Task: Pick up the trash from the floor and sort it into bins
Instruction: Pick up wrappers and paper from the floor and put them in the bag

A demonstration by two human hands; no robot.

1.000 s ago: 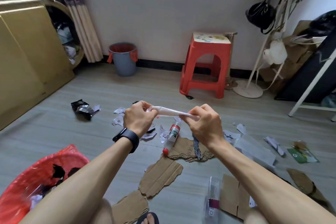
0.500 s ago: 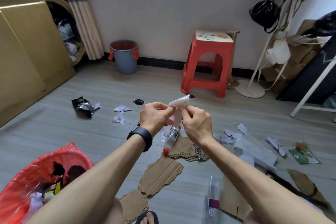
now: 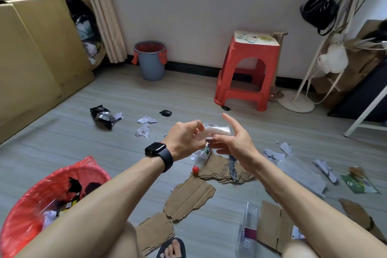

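Observation:
A folded white paper scrap (image 3: 216,131) is held in the air between both hands, above the littered floor. My left hand (image 3: 185,139), with a black watch on its wrist, grips the scrap's left part with curled fingers. My right hand (image 3: 235,139) has straight, spread fingers and touches the scrap's right end. A bin lined with a red bag (image 3: 27,211) stands at the lower left and holds crumpled trash. A grey bin with a red liner (image 3: 151,61) stands by the far wall. Below the hands lies a plastic bottle with a red cap (image 3: 200,158).
Torn cardboard pieces (image 3: 188,197) lie on the floor in front of me, paper scraps (image 3: 144,130) and a black foil wrapper (image 3: 103,116) further out. A red stool (image 3: 249,69) stands by the wall, flat cardboard boxes (image 3: 31,52) lean at left, a white stand (image 3: 296,102) at right.
The paper, first stretched out between both hands, has been folded into a small bundle. My right hand's fingers have opened out straight; the left still grips it.

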